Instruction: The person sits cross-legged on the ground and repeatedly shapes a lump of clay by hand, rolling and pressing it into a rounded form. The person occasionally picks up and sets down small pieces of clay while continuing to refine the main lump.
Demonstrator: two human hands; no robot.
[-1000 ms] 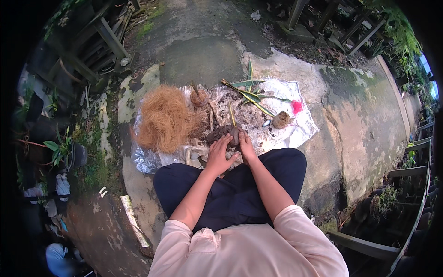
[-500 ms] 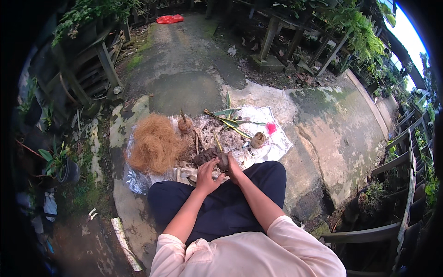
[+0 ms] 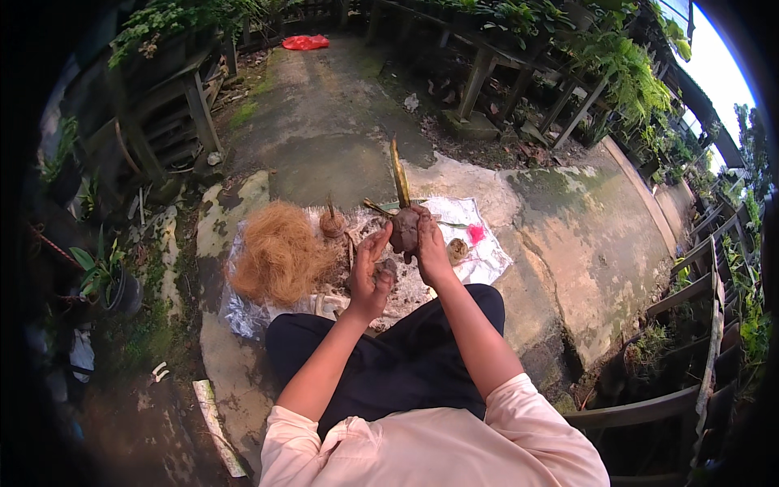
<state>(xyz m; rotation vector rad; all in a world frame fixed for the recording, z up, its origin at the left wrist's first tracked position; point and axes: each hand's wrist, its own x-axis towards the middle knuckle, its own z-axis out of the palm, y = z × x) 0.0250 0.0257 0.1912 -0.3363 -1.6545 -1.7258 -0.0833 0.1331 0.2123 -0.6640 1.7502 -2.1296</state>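
Note:
A lump of dark mud [image 3: 403, 233] is raised above the sheet, with a long yellow-green leaf [image 3: 398, 174] standing up out of its top. My right hand [image 3: 432, 247] is wrapped round the lump's right side. On the other side my left hand [image 3: 368, 280] is open, its fingers stretched upward and close to the lump. Dark mud shows by its thumb; whether it is a loose piece or a smear is unclear. Beneath both hands lies a soil-strewn white sheet [image 3: 497, 264].
A heap of brown fibre [image 3: 280, 253] sits at the left, beside a small brown ball with a stem [image 3: 332, 224]. To the right are a small round container [image 3: 458, 251] and pink string [image 3: 475, 234]. A red plastic bag [image 3: 306, 42] lies far off.
The mud lump has been lifted up and away from my lap, and its leaf now stands nearly upright. My right hand rose with it; my left hand came up with fingers extended.

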